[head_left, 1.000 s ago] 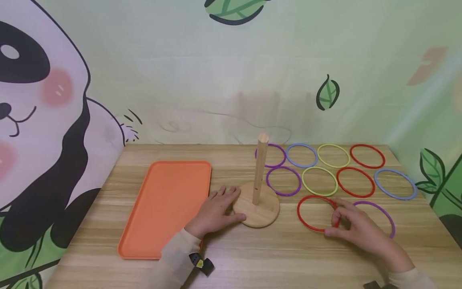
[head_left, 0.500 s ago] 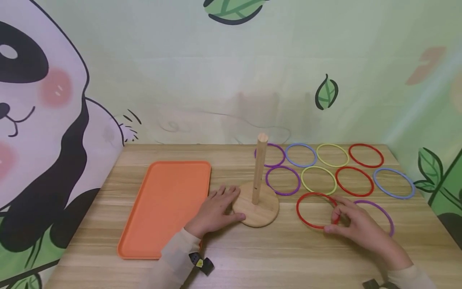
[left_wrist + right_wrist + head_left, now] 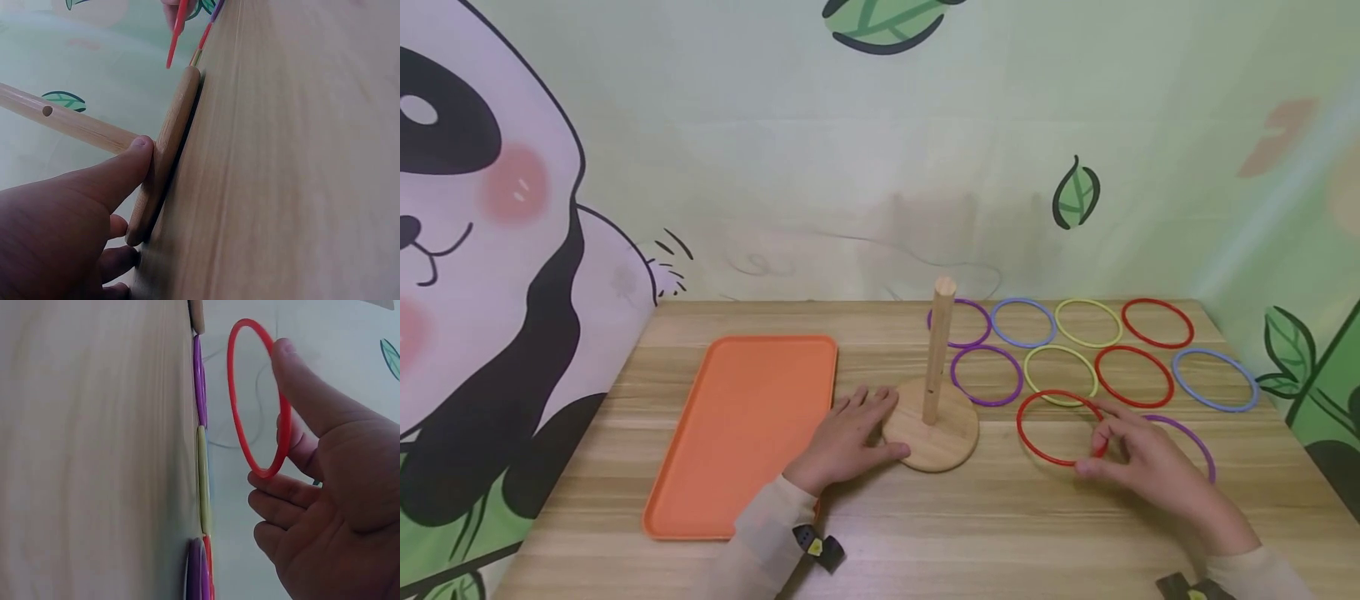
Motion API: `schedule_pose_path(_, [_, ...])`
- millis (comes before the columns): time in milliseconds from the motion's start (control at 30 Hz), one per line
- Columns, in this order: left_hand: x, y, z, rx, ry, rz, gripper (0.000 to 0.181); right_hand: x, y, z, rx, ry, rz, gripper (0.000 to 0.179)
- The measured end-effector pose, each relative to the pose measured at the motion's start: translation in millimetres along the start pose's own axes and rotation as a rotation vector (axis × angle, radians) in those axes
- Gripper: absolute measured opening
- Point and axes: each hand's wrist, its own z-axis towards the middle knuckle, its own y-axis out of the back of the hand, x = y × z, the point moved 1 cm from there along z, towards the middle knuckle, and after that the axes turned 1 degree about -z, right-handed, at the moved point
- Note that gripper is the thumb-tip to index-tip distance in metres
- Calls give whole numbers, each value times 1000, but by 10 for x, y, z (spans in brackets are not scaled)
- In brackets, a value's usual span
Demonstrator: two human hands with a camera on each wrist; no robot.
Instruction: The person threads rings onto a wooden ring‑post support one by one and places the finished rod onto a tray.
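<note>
Between thumb and fingers, my right hand (image 3: 1153, 471) pinches a red ring (image 3: 232, 394) by its right side. The ring is raised off the table, as the right wrist view shows. My left hand (image 3: 846, 442) rests at the left edge of a round wooden base (image 3: 951, 442), with the thumb (image 3: 140, 150) pressing on its top and the fairly straight fingers by its rim. A wooden post (image 3: 937, 350) stands upright from this base, with no ring on it. Partly behind my right hand lies a purple ring (image 3: 1198, 442).
Left of the base lies an orange tray (image 3: 760, 408). Several rings lie in two rows at the back right, among them a purple ring (image 3: 1022, 379), a yellow-green ring (image 3: 1027, 367), a red ring (image 3: 1172, 387) and a blue ring (image 3: 1256, 392). A panda-printed backdrop (image 3: 850, 167) stands behind the table.
The red ring has come up off the table in my right hand and now overlaps the front yellow-green ring in the head view. My left hand stays at the base.
</note>
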Motion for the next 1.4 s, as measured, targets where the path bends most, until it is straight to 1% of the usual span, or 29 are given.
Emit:
schedule_pose_path(333, [1, -4, 10, -4, -6, -8, 88, 24, 87, 39, -24, 49, -35, 39])
schedule_pose_path(667, [8, -14, 17, -1, 0, -6, 88, 41, 139, 61, -20, 63, -11, 37])
schedule_pose_path(900, [4, -10, 21, -5, -3, 1, 88, 75, 172, 79, -30, 66, -22, 39])
schedule_pose_path(1067, [1, 1, 16, -3, -1, -3, 88, 120, 197, 109, -9, 51, -11, 37])
schedule_pose_path(1267, [20, -8, 15, 0, 2, -1, 88, 171, 238, 157, 0, 47, -46, 35])
schedule_pose_path(1400, [28, -8, 16, -2, -4, -2, 88, 216, 279, 192, 10, 40, -21, 34])
